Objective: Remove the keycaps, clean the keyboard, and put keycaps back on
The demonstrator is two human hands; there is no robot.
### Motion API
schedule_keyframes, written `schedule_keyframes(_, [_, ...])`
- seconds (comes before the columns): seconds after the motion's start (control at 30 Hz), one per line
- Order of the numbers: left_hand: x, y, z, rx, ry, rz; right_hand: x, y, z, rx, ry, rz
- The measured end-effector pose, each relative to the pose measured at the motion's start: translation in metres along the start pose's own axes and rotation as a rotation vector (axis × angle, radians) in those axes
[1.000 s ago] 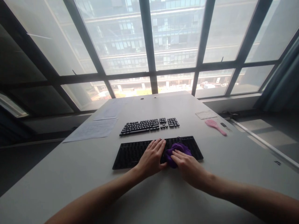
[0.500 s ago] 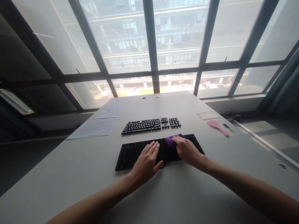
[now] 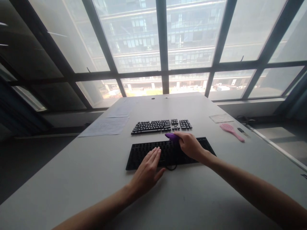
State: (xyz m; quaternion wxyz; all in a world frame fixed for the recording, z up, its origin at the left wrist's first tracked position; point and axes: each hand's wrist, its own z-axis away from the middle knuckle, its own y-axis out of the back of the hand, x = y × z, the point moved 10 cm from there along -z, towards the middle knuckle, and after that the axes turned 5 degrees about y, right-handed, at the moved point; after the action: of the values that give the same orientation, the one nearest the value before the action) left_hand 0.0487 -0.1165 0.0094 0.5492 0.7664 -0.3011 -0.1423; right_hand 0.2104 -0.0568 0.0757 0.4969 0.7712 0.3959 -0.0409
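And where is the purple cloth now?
Head view: the purple cloth is right of centre, in the right hand, at the far edge of the keyboard base.

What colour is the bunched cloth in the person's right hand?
The bunched cloth is purple, seen best in the head view.

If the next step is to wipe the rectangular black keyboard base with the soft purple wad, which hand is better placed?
Probably the right hand: it holds the soft purple wad near the far edge of the rectangular black keyboard base. The left hand lies partly over it, without the wad.
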Motion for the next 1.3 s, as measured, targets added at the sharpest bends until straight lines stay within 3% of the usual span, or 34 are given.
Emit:
schedule_keyframes(0.1, [0.0,-0.003,-0.001,-0.006,-0.002,0.004,0.005,-0.012,-0.003,-0.016,0.039,0.0])
schedule_keyframes(0.2, [-0.001,-0.008,-0.002,-0.018,-0.004,0.012,-0.008,-0.038,0.015,-0.141,0.136,-0.014])
schedule_keyframes(0.3, [-0.001,-0.01,-0.002,-0.03,-0.003,0.017,-0.016,-0.045,0.034,-0.206,0.169,-0.022])
schedule_keyframes(0.37, [0.001,-0.008,-0.004,-0.023,-0.004,0.03,-0.008,-0.036,0.039,-0.19,0.127,-0.036])
schedule_keyframes(0.47, [0.011,0.0,-0.014,0.008,-0.015,0.078,0.018,-0.007,0.033,-0.059,0.003,-0.012])
schedule_keyframes(0.63, [0.036,0.002,-0.049,-0.014,-0.056,0.172,0.056,0.024,0.024,0.116,-0.161,0.03])
schedule_keyframes(0.77, [0.044,-0.007,-0.07,-0.059,-0.063,0.196,0.06,0.024,0.027,0.118,-0.174,0.016])
schedule_keyframes(0.97, [0.04,-0.016,-0.08,-0.111,-0.029,0.205,0.064,0.027,0.028,0.119,-0.192,0.018])
schedule_keyframes(1.13, [0.046,-0.022,-0.09,-0.209,-0.014,0.114,0.065,0.028,0.027,0.106,-0.198,0.016])
schedule_keyframes(1.3, [0.054,-0.022,-0.101,-0.218,-0.032,0.02,0.067,0.029,0.028,0.116,-0.197,0.019])
